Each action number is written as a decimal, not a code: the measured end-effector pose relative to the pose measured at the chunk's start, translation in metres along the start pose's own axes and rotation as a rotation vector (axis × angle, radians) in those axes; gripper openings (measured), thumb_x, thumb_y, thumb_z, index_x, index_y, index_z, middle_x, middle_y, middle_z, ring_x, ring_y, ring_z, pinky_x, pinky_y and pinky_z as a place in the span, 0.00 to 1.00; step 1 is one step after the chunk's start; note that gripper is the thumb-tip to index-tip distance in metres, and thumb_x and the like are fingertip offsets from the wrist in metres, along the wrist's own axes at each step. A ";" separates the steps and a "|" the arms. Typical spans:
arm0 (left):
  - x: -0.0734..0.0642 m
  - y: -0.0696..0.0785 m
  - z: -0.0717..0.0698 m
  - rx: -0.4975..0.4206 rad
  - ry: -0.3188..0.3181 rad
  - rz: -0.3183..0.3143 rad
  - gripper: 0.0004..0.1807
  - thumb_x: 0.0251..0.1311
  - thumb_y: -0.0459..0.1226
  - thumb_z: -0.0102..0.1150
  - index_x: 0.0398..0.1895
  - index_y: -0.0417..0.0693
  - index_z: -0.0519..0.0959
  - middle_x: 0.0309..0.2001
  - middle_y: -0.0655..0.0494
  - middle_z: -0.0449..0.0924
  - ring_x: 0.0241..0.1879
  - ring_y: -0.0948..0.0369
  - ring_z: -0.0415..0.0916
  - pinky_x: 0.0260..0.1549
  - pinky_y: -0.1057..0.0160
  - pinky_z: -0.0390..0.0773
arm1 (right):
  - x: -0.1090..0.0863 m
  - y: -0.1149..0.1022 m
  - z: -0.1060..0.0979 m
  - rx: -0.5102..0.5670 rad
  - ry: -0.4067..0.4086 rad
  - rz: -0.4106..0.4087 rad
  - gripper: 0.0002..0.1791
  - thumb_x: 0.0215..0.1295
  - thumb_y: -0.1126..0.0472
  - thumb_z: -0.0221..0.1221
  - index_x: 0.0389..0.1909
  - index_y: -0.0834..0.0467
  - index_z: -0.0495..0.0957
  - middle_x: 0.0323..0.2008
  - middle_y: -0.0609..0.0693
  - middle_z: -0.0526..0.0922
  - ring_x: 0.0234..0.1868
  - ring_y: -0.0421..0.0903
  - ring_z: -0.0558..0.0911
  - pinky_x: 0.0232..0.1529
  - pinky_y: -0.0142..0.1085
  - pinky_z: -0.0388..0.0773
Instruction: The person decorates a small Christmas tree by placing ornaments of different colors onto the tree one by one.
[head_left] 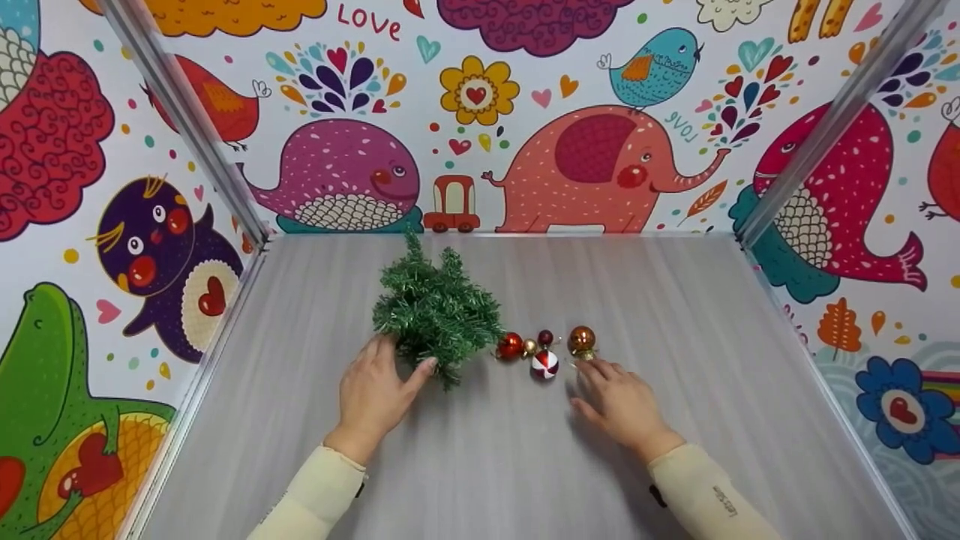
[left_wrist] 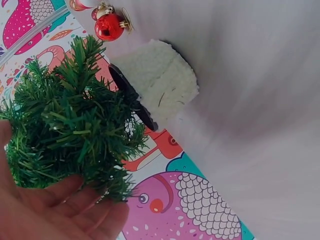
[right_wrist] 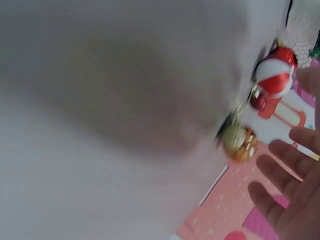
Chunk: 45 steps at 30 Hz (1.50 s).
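A small green artificial Christmas tree (head_left: 439,304) stands left of the middle of the table. In the left wrist view its white, rough-textured base (left_wrist: 162,82) with a dark rim shows on the tabletop. My left hand (head_left: 375,394) is at the tree's near left side, its loosely extended fingers touching the branches. To the right lie a red bauble (head_left: 510,346), a small gold bauble (head_left: 530,346), a small dark red bauble (head_left: 546,337) and a red-and-white bauble (head_left: 545,364). My right hand (head_left: 624,401) has its fingers spread, fingertips close beside an orange-gold bauble (head_left: 582,339), nothing held.
The grey wood-grain table (head_left: 495,480) is bordered by metal rails (head_left: 810,364). Behind it and at both sides rise panels printed with cartoon animals, among them an elephant (head_left: 592,176) and a whale (head_left: 345,169).
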<state>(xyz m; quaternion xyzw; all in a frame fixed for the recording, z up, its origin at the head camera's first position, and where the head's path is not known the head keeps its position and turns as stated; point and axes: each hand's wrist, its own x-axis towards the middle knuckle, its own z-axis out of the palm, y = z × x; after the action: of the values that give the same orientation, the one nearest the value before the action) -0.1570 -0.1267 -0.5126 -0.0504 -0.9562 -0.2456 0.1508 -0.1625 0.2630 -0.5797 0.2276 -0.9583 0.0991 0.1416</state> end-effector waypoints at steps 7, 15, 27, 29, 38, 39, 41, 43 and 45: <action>-0.002 0.000 -0.002 0.018 -0.004 -0.007 0.46 0.60 0.67 0.54 0.62 0.33 0.73 0.60 0.35 0.74 0.55 0.39 0.75 0.51 0.41 0.75 | 0.027 -0.027 0.020 0.038 0.034 0.046 0.33 0.57 0.50 0.70 0.62 0.57 0.76 0.53 0.55 0.79 0.50 0.56 0.81 0.39 0.50 0.82; 0.000 0.003 -0.004 0.016 -0.022 -0.009 0.46 0.61 0.66 0.53 0.62 0.32 0.73 0.61 0.35 0.73 0.58 0.39 0.73 0.54 0.41 0.73 | 0.042 -0.034 0.037 0.000 0.077 0.047 0.31 0.55 0.52 0.72 0.58 0.59 0.78 0.50 0.55 0.80 0.45 0.55 0.83 0.34 0.49 0.82; 0.001 0.003 -0.004 0.028 -0.037 -0.006 0.47 0.62 0.67 0.52 0.61 0.30 0.73 0.60 0.34 0.73 0.57 0.39 0.73 0.55 0.42 0.73 | 0.045 -0.032 0.046 0.050 0.096 0.074 0.28 0.52 0.59 0.75 0.53 0.61 0.76 0.46 0.57 0.81 0.40 0.56 0.84 0.34 0.50 0.83; 0.001 0.003 -0.004 0.029 -0.041 -0.010 0.47 0.62 0.67 0.51 0.61 0.30 0.73 0.61 0.34 0.73 0.58 0.39 0.73 0.56 0.42 0.73 | 0.045 -0.032 0.046 0.061 0.090 0.073 0.28 0.53 0.60 0.75 0.53 0.61 0.76 0.47 0.57 0.81 0.41 0.56 0.84 0.36 0.49 0.83; 0.001 0.001 -0.004 0.013 -0.025 -0.004 0.46 0.61 0.66 0.54 0.61 0.32 0.74 0.61 0.35 0.73 0.58 0.40 0.73 0.55 0.42 0.73 | 0.040 -0.027 0.043 0.090 0.116 0.006 0.30 0.50 0.63 0.75 0.56 0.59 0.78 0.47 0.55 0.79 0.36 0.55 0.84 0.32 0.49 0.82; 0.001 0.001 -0.004 0.009 -0.020 -0.003 0.46 0.61 0.66 0.55 0.61 0.32 0.74 0.60 0.35 0.74 0.57 0.40 0.74 0.54 0.41 0.73 | 0.040 -0.027 0.043 0.095 0.117 0.000 0.30 0.50 0.63 0.75 0.56 0.58 0.79 0.46 0.54 0.79 0.35 0.54 0.84 0.30 0.49 0.82; 0.001 0.000 -0.003 0.009 -0.012 0.002 0.45 0.60 0.65 0.55 0.61 0.32 0.74 0.60 0.35 0.74 0.57 0.39 0.74 0.54 0.41 0.74 | 0.038 -0.027 0.040 0.102 0.112 -0.006 0.28 0.50 0.63 0.74 0.55 0.56 0.79 0.46 0.53 0.79 0.33 0.53 0.84 0.29 0.48 0.82; 0.001 0.000 -0.003 0.006 -0.008 0.007 0.45 0.60 0.65 0.56 0.60 0.32 0.74 0.60 0.35 0.74 0.57 0.39 0.74 0.53 0.41 0.74 | 0.038 -0.027 0.037 0.105 0.103 -0.009 0.27 0.51 0.63 0.74 0.54 0.55 0.79 0.46 0.52 0.79 0.33 0.53 0.84 0.29 0.48 0.82; 0.002 0.000 -0.003 0.005 -0.004 0.010 0.44 0.60 0.64 0.57 0.60 0.32 0.75 0.60 0.35 0.74 0.57 0.39 0.74 0.53 0.41 0.74 | 0.037 -0.026 0.033 0.104 0.092 -0.013 0.26 0.52 0.62 0.73 0.54 0.54 0.79 0.47 0.51 0.79 0.33 0.53 0.84 0.30 0.48 0.82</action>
<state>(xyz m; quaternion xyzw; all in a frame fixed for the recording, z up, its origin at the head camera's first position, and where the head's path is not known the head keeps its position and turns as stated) -0.1581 -0.1281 -0.5097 -0.0551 -0.9569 -0.2422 0.1503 -0.1899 0.2161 -0.5960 0.2362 -0.9428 0.1581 0.1744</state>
